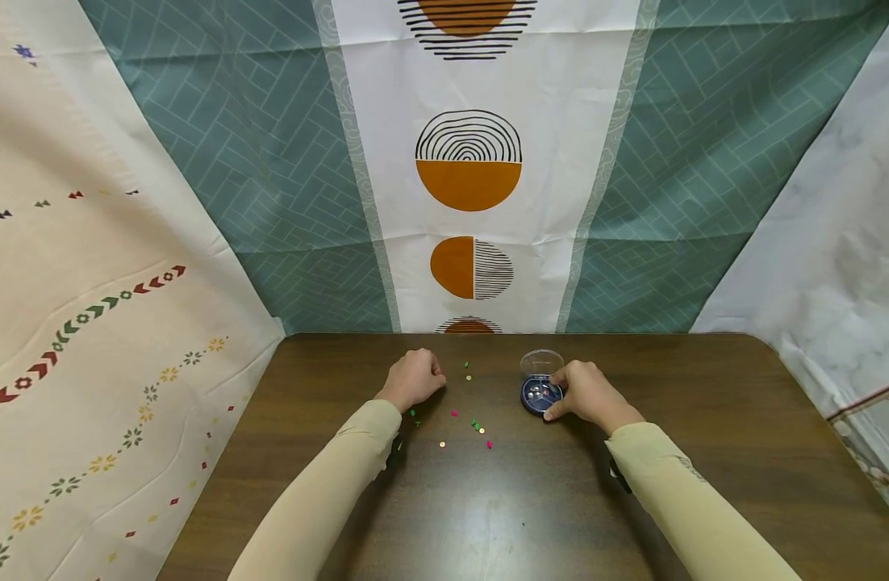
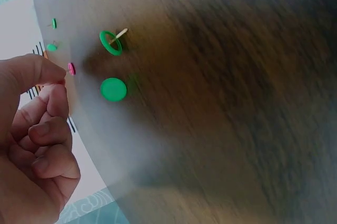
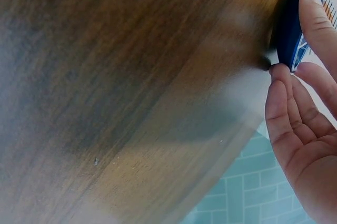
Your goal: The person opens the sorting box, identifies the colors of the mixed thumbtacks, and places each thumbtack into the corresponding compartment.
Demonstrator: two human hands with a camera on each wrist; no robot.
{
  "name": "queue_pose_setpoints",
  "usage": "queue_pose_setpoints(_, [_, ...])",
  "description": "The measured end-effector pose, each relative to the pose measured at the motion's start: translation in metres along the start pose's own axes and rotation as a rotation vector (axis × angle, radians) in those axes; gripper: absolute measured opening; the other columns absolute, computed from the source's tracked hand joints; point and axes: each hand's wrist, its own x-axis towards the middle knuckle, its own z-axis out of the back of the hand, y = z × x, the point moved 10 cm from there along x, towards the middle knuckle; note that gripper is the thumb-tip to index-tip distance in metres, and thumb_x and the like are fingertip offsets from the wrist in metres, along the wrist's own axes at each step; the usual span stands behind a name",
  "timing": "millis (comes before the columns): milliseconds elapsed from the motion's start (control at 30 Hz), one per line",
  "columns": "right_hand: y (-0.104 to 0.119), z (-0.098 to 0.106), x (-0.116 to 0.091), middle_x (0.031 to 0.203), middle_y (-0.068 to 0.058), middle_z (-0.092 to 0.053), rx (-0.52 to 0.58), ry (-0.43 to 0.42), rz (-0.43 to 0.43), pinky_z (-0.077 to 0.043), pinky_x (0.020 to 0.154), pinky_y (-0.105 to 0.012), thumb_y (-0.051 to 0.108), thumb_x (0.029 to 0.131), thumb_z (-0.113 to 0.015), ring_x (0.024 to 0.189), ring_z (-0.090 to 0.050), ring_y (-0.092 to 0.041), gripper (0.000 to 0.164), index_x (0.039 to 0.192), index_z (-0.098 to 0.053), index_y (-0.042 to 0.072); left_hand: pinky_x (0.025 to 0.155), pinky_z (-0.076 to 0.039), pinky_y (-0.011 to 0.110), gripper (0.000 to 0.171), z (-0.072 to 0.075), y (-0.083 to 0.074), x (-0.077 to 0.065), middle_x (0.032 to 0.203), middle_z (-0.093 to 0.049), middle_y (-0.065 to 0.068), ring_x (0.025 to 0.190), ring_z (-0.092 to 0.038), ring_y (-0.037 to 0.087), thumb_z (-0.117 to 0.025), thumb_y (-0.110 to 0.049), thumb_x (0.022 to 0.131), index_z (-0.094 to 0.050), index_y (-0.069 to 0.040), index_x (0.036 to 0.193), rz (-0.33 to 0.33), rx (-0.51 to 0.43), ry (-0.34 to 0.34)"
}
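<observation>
My right hand (image 1: 593, 395) grips the side of a small round blue case (image 1: 533, 402), thumb and fingers on its rim. The case's clear lid (image 1: 541, 362) stands raised at the back, and small pieces lie inside its divided compartments. Left of it, my left hand (image 1: 414, 379) hovers low over the table, thumb tip meeting index fingertip and the other fingers curled; nothing shows between them. Close by lie a green thumbtack (image 2: 113, 90) with its flat head up and another green thumbtack (image 2: 110, 42) with its pin showing. A pink thumbtack (image 2: 71, 68) appears just beyond the thumb.
More thumbtacks are scattered between the hands on the brown wooden table (image 1: 633, 516): a pink thumbtack (image 1: 490, 445), a gold thumbtack (image 1: 442, 445) and several others. Patterned cloth (image 1: 270, 161) hangs behind the table's far edge, with further cloth at both sides.
</observation>
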Motion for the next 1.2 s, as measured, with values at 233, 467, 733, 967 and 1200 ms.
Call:
queue_pose_setpoints(233, [-0.002, -0.001, 0.0, 0.107, -0.014, -0.069, 0.011, 0.006, -0.006, -0.05, 0.086, -0.044, 0.036, 0.051, -0.09, 0.098, -0.063, -0.025, 0.072, 0.11, -0.068, 0.002, 0.053, -0.042, 0.029, 0.021, -0.007, 0.004, 0.0, 0.066, -0.06, -0.007, 0.059, -0.053, 0.012, -0.066, -0.029, 0.083, -0.062, -0.02, 0.064, 0.005, 0.006, 0.043])
queue_pose_setpoints(467, [-0.002, 0.001, 0.001, 0.108, -0.014, -0.069, 0.003, 0.007, -0.012, -0.05, 0.086, -0.044, 0.037, 0.051, -0.089, 0.099, -0.063, -0.026, 0.072, 0.111, -0.068, 0.003, 0.051, -0.041, 0.028, 0.021, -0.003, 0.006, 0.001, 0.068, -0.062, -0.007, 0.058, -0.052, 0.012, -0.065, -0.027, 0.084, -0.063, -0.02, 0.065, 0.013, -0.019, 0.05])
queue_pose_setpoints(733, [-0.002, 0.003, 0.002, 0.107, -0.013, -0.069, -0.003, 0.001, -0.006, -0.05, 0.086, -0.044, 0.037, 0.051, -0.09, 0.098, -0.063, -0.026, 0.073, 0.11, -0.068, 0.002, 0.052, -0.041, 0.028, 0.015, 0.006, 0.0, 0.001, 0.073, -0.066, -0.007, 0.058, -0.052, 0.01, -0.062, -0.022, 0.085, -0.07, -0.02, 0.073, -0.009, -0.032, -0.001])
queue_pose_setpoints(967, [-0.001, 0.001, 0.002, 0.106, -0.013, -0.069, -0.007, 0.006, 0.002, -0.051, 0.085, -0.043, 0.037, 0.051, -0.09, 0.097, -0.063, -0.025, 0.072, 0.11, -0.068, 0.002, 0.055, -0.043, 0.029, 0.019, -0.001, -0.003, 0.0, 0.069, -0.063, -0.008, 0.06, -0.054, 0.011, -0.063, -0.023, 0.086, -0.068, -0.02, 0.067, -0.022, -0.003, 0.019])
queue_pose_setpoints(1200, [0.001, 0.002, 0.001, 0.106, -0.013, -0.069, -0.006, 0.007, 0.003, -0.05, 0.086, -0.044, 0.036, 0.052, -0.09, 0.097, -0.063, -0.026, 0.072, 0.111, -0.068, 0.001, 0.055, -0.044, 0.029, 0.017, -0.003, 0.001, 0.0, 0.071, -0.063, -0.009, 0.061, -0.055, 0.011, -0.064, -0.024, 0.083, -0.066, -0.024, 0.066, -0.01, 0.001, 0.01])
